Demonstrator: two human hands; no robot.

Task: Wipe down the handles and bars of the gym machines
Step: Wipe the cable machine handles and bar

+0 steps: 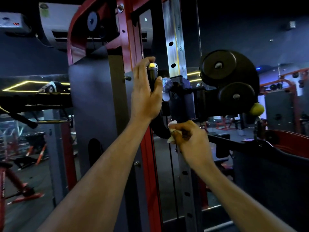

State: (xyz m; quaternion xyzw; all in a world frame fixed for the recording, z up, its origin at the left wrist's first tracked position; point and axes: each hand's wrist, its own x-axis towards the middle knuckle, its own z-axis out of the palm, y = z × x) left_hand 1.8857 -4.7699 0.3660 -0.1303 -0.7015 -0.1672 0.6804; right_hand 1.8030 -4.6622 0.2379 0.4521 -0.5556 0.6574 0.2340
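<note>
Left hand (145, 91) gripping black handle (153, 76), right hand (190, 136) below clutching white cloth (172, 131) against its curve

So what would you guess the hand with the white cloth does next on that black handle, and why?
Probably the right hand slides the white cloth up along the black handle. The cloth sits at the handle's curved lower end, while the left hand grips the upper part near the yellow band, seemingly steadying it. The left hand would likely need to shift to free that part.
</note>
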